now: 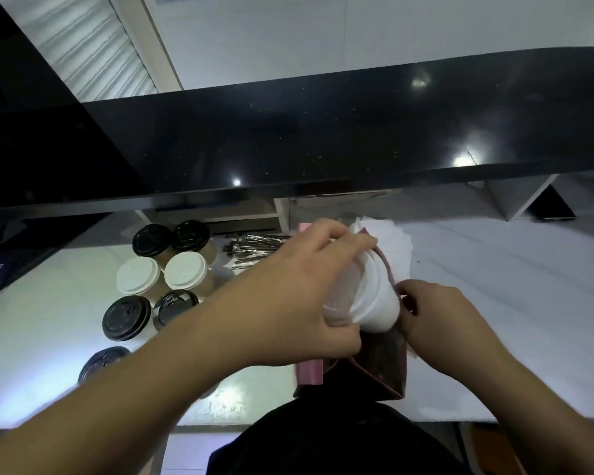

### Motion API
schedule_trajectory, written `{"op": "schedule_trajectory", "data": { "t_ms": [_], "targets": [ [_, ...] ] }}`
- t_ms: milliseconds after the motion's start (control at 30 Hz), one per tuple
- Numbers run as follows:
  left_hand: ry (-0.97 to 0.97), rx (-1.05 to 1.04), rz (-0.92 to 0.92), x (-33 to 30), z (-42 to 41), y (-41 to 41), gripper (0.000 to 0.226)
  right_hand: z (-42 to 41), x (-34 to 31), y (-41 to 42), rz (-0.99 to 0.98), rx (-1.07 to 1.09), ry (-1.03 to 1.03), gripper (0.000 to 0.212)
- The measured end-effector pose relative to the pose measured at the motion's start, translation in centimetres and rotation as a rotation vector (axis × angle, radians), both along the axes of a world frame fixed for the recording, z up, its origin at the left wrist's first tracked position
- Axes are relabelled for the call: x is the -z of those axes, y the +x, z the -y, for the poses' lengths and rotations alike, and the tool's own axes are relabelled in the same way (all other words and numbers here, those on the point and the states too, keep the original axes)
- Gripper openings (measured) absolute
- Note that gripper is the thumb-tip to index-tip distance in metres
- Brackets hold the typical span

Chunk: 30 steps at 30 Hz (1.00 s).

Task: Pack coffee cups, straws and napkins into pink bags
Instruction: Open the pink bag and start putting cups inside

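The left hand (299, 286) grips a white-lidded cup (367, 296) tilted over the pink bag (384, 368) near the surface's (494, 303) front edge; the right hand (439, 323) pinches the bag's rim. Cups (158, 272) crowd the left; open room lies right.

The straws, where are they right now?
In the head view the straws lie on the white counter, left of centre, between the group of lidded cups and the left hand.

Glossy black stone counter ledge (323, 138) mirrors ceiling lights above a smooth white worktop (494, 303); matt plastic lids (186, 270) cap kraft-paper cups (210, 252).
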<state>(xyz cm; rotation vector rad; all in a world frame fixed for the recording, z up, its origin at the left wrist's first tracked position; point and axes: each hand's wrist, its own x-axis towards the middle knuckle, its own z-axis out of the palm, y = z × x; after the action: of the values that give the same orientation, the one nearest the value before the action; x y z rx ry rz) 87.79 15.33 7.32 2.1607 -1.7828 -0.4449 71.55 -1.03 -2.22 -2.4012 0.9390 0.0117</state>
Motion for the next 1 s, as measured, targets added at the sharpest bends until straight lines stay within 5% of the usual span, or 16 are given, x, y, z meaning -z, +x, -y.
{"op": "schedule_trajectory", "data": {
  "t_ms": [167,633,1000],
  "targets": [
    [0.097,0.031,0.011,2.5,1.1,1.1,0.094,0.4,0.1,-0.9,0.027,0.02,0.028,0.037],
    [0.32,0.237,0.23,5.8,5.7,-0.1,0.081,0.7,0.1,-0.9,0.017,-0.011,0.046,0.035],
    [0.507,0.08,0.153,8.2,7.9,1.4,0.054,0.5,-0.3,-1.6,-0.01,-0.047,0.02,0.033]
  ]
}}
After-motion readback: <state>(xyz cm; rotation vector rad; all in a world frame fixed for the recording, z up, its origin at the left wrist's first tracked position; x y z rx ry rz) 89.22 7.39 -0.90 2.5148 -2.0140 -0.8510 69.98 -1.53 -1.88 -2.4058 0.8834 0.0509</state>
